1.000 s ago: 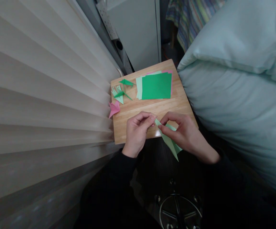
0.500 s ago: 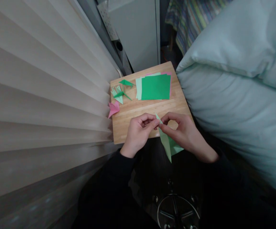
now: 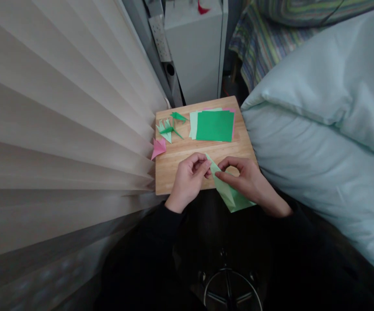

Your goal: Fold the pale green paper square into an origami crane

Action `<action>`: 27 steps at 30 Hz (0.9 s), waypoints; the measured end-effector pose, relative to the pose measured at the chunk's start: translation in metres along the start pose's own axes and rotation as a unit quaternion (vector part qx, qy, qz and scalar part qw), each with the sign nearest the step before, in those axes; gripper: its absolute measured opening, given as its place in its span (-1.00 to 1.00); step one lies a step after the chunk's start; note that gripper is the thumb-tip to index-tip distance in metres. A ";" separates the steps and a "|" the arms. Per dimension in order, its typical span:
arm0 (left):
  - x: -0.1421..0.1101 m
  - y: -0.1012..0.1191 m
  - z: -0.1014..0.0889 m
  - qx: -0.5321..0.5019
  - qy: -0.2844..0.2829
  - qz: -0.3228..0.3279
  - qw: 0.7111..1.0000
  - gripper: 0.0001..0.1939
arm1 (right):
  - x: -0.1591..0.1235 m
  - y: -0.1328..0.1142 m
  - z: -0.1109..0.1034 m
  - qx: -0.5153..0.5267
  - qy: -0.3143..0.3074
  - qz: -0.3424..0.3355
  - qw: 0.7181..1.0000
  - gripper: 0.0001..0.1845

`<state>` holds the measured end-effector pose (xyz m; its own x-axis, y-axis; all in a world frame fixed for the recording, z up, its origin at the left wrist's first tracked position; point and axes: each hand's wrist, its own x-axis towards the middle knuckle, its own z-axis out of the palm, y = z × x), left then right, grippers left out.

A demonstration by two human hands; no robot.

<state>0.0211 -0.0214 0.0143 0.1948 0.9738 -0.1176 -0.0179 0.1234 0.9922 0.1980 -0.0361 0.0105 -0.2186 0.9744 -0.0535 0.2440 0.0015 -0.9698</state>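
Observation:
My left hand (image 3: 187,181) and my right hand (image 3: 246,180) both pinch a folded light green paper (image 3: 227,192) over the near edge of a small wooden board (image 3: 187,149). The paper's pointed tip sits between my two thumbs; its wider end hangs past the board toward my lap. A stack of paper sheets (image 3: 215,125), dark green on top with pale green and pink beneath, lies at the board's far side. Small folded green figures (image 3: 170,126) lie at the far left corner, and a pink folded figure (image 3: 158,147) overhangs the left edge.
A pleated pale blind (image 3: 60,129) fills the left. A pale blue duvet (image 3: 319,129) presses against the board's right edge. Behind the board stand a white cabinet (image 3: 195,47) and a power strip (image 3: 160,32). A chair base (image 3: 228,289) shows below my dark lap.
The paper's hanging end has swung and now shows a wider, shorter shape instead of a long point. The camera has tilted up, so more of the cabinet shows.

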 end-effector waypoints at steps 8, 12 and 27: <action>-0.003 -0.002 -0.004 0.002 -0.047 -0.031 0.998 -0.72 | 0.002 0.001 0.000 0.014 -0.004 0.006 1.000 -0.84; -0.002 -0.004 -0.005 -0.011 0.002 -0.017 1.000 -0.82 | 0.000 -0.005 -0.007 0.024 0.048 0.003 0.999 -0.83; -0.005 -0.001 -0.009 0.050 -0.085 -0.045 0.994 -0.77 | -0.001 -0.005 -0.024 -0.115 -0.070 0.045 0.990 -0.78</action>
<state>0.0116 -0.0242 0.0140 0.3548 0.9122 -0.2049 0.1028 0.1797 0.9783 0.2192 -0.0318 0.0212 -0.3114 0.9320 -0.1852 0.4733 -0.0168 -0.8807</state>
